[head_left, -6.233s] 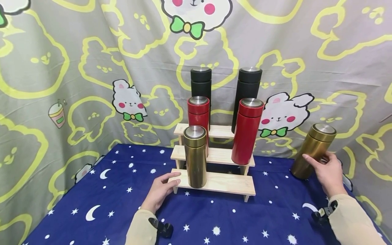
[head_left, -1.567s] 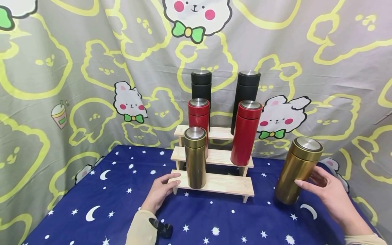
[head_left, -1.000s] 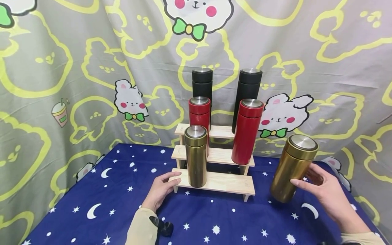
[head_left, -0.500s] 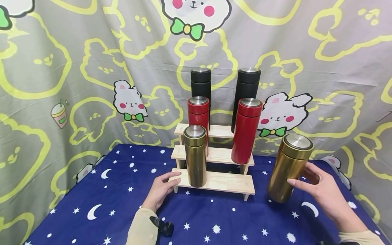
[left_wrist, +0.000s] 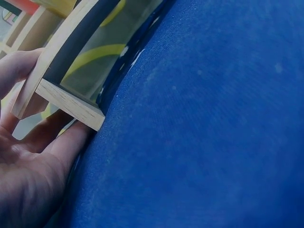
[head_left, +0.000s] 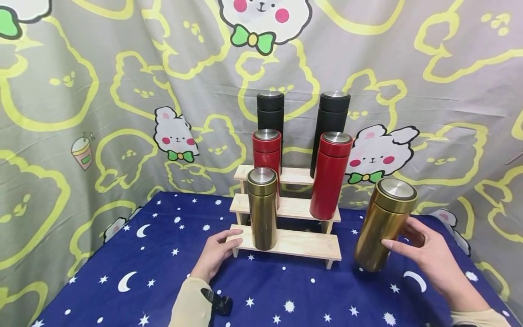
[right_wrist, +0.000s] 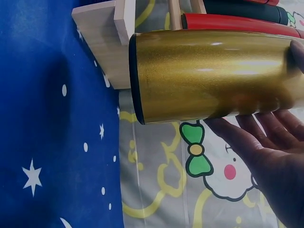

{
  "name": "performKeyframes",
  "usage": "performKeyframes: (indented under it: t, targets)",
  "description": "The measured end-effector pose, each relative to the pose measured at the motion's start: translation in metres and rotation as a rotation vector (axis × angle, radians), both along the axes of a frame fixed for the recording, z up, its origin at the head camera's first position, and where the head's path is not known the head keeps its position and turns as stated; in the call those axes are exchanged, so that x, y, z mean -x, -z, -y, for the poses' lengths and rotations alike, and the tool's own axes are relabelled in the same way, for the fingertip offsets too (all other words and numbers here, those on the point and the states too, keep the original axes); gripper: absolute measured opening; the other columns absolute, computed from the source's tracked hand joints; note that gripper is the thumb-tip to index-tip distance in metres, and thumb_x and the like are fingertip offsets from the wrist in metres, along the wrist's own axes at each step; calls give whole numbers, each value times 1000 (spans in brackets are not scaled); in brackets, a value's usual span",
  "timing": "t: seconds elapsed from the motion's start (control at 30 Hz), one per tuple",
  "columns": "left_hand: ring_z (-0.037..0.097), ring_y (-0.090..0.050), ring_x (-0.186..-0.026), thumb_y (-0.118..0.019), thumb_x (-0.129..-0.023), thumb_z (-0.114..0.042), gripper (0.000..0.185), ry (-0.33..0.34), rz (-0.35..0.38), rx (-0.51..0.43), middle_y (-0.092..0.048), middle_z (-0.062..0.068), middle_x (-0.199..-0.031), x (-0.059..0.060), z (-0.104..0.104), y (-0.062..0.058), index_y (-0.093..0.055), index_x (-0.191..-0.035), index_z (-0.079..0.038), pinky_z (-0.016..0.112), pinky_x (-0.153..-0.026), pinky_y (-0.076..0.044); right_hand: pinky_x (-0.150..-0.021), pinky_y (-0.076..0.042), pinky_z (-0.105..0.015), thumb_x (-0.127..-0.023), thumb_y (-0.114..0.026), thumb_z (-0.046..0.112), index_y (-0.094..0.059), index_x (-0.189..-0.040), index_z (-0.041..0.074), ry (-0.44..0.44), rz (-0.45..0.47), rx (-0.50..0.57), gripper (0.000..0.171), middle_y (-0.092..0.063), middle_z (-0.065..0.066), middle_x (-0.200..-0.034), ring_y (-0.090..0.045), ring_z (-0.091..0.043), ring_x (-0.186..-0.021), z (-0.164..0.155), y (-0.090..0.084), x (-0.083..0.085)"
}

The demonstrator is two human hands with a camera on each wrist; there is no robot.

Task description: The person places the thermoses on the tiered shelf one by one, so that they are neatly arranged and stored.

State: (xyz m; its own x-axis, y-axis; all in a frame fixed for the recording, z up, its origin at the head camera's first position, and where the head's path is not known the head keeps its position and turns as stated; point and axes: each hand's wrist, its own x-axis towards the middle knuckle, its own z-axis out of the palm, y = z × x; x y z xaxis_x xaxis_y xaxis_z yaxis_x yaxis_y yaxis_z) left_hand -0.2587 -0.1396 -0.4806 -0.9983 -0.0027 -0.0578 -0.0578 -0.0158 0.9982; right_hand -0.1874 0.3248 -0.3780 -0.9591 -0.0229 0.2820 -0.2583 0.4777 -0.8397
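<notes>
My right hand [head_left: 402, 238] grips a gold flask [head_left: 384, 225] with a steel lid, thumb in front and fingers behind. The flask leans left, its base low over the starry blue cloth [head_left: 286, 290], just right of a three-step wooden rack [head_left: 302, 245]. In the right wrist view the gold flask [right_wrist: 209, 78] lies close beside the rack's end [right_wrist: 102, 33]. My left hand [head_left: 229, 243] pinches the left end of the bottom step, thumb on top; in the left wrist view my fingers [left_wrist: 28, 156] lie under the board [left_wrist: 66, 102].
A second gold flask [head_left: 262, 209] stands at the left of the bottom step. Two red flasks [head_left: 266, 154] [head_left: 330, 175] stand on the middle step, two black ones [head_left: 270, 109] [head_left: 333, 113] on the top. A rabbit-print curtain [head_left: 122, 113] hangs close behind.
My right hand has carried the gold flask from the back right corner leftward and nearer, up to the rack's right end. The left hand has stayed on the bottom step.
</notes>
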Motion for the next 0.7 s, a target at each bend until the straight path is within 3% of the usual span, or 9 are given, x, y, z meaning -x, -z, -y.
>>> performKeyframes:
  t: [0.7]
  targets:
    - [23, -62, -99, -75, -87, -11, 35, -7, 11, -4, -49, 21, -139, 0, -2, -1, -69, -120, 0, 39, -86, -50, -83, -41, -15, -89, -73, 10, -46, -146, 12, -13, -12, 95, 63, -58, 10, -128, -50, -1, -115, 23, -5, 4]
